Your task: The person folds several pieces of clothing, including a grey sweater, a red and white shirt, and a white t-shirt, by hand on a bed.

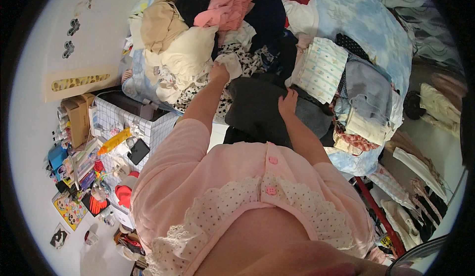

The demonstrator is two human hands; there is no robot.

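Observation:
My left hand (pixel 219 72) pinches a small white cloth (pixel 231 63) at the near side of a heap of clothes. Under that cloth lies a white garment with black spots (pixel 245 55). My right hand (pixel 288 103) lies on a folded dark grey garment (pixel 256 107), its fingers somewhat apart. The dark garment spreads in front of my body at the bed's near edge. Just beyond my right hand is a folded pale cloth with blue-green stripes (pixel 321 68).
Cream (pixel 193 49), tan (pixel 161 20) and pink (pixel 226 5) garments heap up on the blue-and-white bedsheet (pixel 356 12). At right stands a stack of folded clothes topped by a grey knit (pixel 367 86). A cluttered table with a checked cover (pixel 156 131) is at left, with a phone (pixel 138 152).

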